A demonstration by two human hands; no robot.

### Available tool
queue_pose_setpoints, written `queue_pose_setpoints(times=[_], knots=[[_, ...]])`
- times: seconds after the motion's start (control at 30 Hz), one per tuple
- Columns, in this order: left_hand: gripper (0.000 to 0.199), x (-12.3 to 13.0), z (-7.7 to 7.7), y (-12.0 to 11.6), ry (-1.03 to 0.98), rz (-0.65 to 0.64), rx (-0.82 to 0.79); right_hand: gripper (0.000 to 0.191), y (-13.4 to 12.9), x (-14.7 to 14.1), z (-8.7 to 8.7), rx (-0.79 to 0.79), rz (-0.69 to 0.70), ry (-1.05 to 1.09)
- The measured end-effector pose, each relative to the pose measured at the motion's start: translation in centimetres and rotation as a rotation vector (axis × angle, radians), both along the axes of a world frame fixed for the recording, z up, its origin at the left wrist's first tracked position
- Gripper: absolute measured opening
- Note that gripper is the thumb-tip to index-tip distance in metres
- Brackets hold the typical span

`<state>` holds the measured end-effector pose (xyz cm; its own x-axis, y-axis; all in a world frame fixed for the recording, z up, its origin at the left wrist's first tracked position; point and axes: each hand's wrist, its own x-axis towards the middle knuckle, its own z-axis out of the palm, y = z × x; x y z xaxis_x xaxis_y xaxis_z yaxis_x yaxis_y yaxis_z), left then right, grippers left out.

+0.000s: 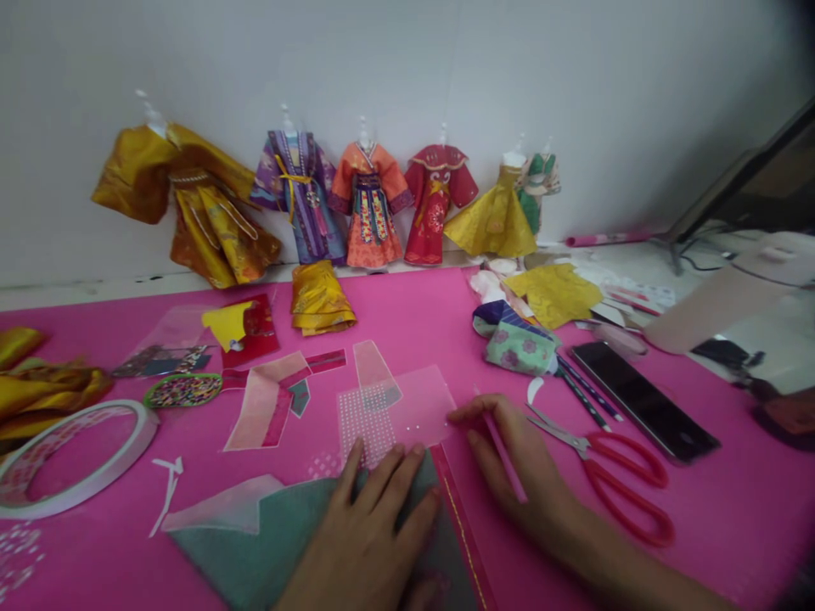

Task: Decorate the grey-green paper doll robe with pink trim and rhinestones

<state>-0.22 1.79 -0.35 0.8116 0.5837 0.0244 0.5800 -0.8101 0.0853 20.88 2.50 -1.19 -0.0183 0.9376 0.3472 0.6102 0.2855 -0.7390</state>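
My left hand (382, 509) lies with its fingers spread on green fabric (280, 518), which has a red strip with gold trim (457, 509) along its right edge. A thin pink stick (506, 458) is held in my right hand (509, 462), whose fingertips touch the right edge of a clear sheet (426, 395). White dots cover a sheet (366, 422) just beyond my left fingers. Pink and red cut fabric pieces (258, 407) rest farther left. Red-handled scissors (598, 458) lie open to the right of my right hand.
Small dressed doll forms (371, 199) stand along the wall. A tape roll (143, 424), a green-rimmed dish of beads (184, 390) and gold fabric (51, 390) are at left. Right are a phone (643, 399), pencils (589, 390), fabric scraps (553, 293) and a pale bottle (719, 297).
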Motion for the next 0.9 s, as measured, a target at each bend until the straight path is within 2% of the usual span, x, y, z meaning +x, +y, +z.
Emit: queue_pose_setpoints(times=[0.27,0.43,0.6,0.9], knots=[[0.065,0.3,0.3,0.3,0.036,-0.002,-0.019,0.017,-0.5,0.2,-0.3,-0.015,0.025,-0.019],[0.062,0.4,0.4,0.4,0.027,0.007,-0.039,0.015,-0.4,0.3,-0.1,-0.069,0.071,0.082],[0.063,0.3,0.5,0.4,0.042,0.01,-0.108,0.01,0.0,0.3,0.2,-0.101,0.055,0.15],[0.062,0.6,1.2,0.1,0.042,0.027,-0.193,0.022,0.2,1.1,-0.6,-0.08,0.098,-0.153]])
